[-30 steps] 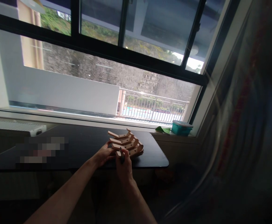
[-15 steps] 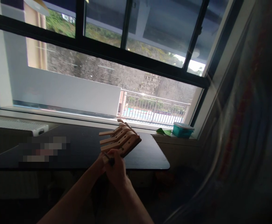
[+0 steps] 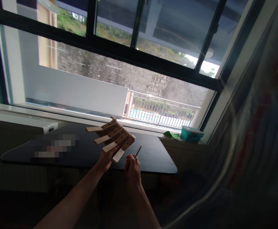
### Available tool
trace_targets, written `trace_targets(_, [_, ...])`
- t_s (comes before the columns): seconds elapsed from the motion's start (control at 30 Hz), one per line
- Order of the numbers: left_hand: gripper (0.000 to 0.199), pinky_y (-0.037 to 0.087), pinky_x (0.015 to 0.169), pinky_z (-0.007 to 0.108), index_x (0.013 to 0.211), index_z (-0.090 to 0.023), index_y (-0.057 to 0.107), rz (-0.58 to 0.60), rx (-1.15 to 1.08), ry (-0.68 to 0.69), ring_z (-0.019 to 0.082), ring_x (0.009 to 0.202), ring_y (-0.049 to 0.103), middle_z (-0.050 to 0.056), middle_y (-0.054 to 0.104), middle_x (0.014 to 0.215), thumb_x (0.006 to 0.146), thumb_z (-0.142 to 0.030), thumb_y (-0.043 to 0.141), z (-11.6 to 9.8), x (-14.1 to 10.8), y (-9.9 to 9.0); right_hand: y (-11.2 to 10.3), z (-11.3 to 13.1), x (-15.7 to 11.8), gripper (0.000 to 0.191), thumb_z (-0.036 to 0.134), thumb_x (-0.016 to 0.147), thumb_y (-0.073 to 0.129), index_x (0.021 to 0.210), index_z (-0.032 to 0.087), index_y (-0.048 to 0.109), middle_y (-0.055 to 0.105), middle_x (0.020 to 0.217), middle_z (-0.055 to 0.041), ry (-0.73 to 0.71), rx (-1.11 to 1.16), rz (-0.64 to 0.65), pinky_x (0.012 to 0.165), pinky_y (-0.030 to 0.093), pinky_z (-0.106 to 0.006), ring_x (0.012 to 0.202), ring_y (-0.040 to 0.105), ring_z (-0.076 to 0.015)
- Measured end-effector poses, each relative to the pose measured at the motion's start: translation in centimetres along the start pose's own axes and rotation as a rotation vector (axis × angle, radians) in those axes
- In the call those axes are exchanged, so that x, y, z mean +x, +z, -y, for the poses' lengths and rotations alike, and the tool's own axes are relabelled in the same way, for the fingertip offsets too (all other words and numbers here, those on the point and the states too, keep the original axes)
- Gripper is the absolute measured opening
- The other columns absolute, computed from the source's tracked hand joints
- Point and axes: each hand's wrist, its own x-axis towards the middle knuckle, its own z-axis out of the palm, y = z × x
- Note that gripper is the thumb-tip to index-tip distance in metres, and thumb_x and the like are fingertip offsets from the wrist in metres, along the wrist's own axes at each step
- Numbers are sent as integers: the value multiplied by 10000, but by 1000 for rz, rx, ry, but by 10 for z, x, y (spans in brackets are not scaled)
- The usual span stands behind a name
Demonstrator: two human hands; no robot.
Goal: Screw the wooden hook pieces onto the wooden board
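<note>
Held up over the black table is a wooden slatted piece (image 3: 115,136), made of several pale slats with small dark holes and jutting flat ends. My left hand (image 3: 105,160) is closed on its lower side; the slats partly cover the fingers. To the right and slightly lower, my right hand (image 3: 132,167) is closed around a thin straight-shafted tool (image 3: 138,152), whose shaft points up and right. The tool's handle is hidden in the fist, so its exact kind does not show. A small gap separates the tool from the wooden piece.
The black table (image 3: 153,156) has rounded corners and stands below a large window. On the sill sit a teal lidded box (image 3: 191,134) and a green leaf-shaped item (image 3: 171,135). A white radiator (image 3: 22,120) is at left. A blurred patch covers the table's left part.
My right hand has come away from the wooden piece and moved right with the tool. The wooden piece has turned and shifted left in my left hand. The view has shifted slightly.
</note>
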Motion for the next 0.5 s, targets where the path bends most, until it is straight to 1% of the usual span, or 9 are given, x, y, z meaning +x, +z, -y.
trace_targets(0.07, [314,565,818,321,935,-181,669,-17,-137,-28,252,987,666,39,742,954,627,-154,728,-2,-3,1,-1,-3,10,457,509,860,367,736,156,629,520,562,8,61,42,-17,496,394,-229,527,476,-128])
trace_targets(0.13, [340,571,816,335,946,-168,678,7,-249,-64,261,967,675,53,747,930,615,-132,746,-5,-5,0,-2,-5,17,483,581,802,464,693,147,648,552,578,-6,83,59,-26,510,394,-230,563,492,-132])
trace_targets(0.17, [349,577,803,346,960,-163,679,25,-295,-85,264,944,683,61,748,925,619,-133,747,-7,-6,-2,-2,-6,19,478,595,772,512,693,144,648,549,559,-1,93,76,-42,497,386,-229,546,485,-127])
trace_targets(0.27, [353,593,749,346,1017,-165,670,67,-395,-120,251,875,702,76,744,952,669,-130,712,-12,-5,-7,-2,-9,21,453,583,702,615,795,139,626,498,479,42,187,213,-107,434,347,-222,455,450,-109])
trace_targets(0.33, [357,596,733,333,1049,-173,661,82,-444,-124,233,849,707,76,740,974,698,-110,681,-11,-3,-10,-1,-8,21,470,566,684,635,874,137,602,521,496,44,257,337,-149,419,345,-216,444,463,-107])
trace_targets(0.43, [369,596,728,343,1070,-179,649,60,-450,-118,215,795,711,66,744,944,712,-95,666,-7,0,-10,9,-6,21,468,534,689,627,922,131,586,601,596,5,261,475,-255,453,388,-218,498,513,-111])
trace_targets(0.5, [386,595,729,351,1073,-188,646,42,-441,-110,209,767,710,52,747,908,698,-106,688,-5,2,-10,23,-5,21,444,521,693,617,900,129,586,596,578,8,243,499,-307,463,399,-224,489,509,-108])
